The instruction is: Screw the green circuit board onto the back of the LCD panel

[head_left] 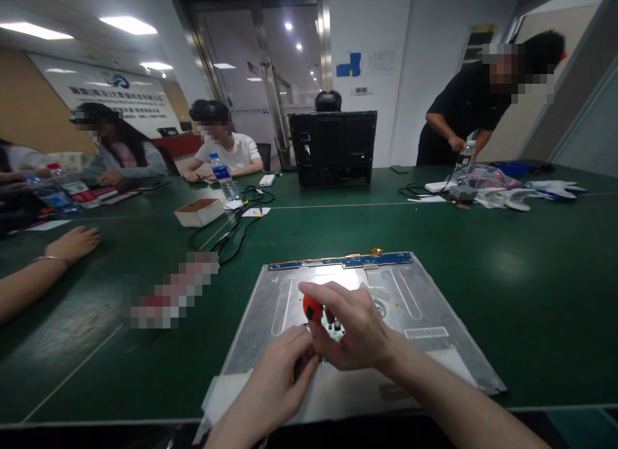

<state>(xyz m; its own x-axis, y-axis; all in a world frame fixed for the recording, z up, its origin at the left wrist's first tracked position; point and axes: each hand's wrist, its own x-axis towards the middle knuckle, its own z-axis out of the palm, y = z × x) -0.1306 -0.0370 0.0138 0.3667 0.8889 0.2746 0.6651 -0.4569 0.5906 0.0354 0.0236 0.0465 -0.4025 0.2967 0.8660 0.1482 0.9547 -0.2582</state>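
Note:
A flat metal display panel (425, 365) lies in front of me, back side up, with a blue circuit strip (333, 262) along its far edge. My right hand (355, 323) is over the panel's middle, thumb and fingers closed round a screwdriver (313, 308) with an orange-red and black handle; its shaft is hidden. Below the hand, part of a small circuit board (336, 330) shows. My left hand (282, 372) rests low on the panel beside that board, fingers curled in next to the screwdriver. What its fingertips hold, if anything, is hidden.
Another person's forearm and hand (72, 246) rest on the green table (521, 262) at left. Cables (236, 233), a small open box (199, 212) and a bottle (223, 177) lie beyond. A black monitor housing (333, 149) stands at the far edge; bags and gloves (506, 194) lie right.

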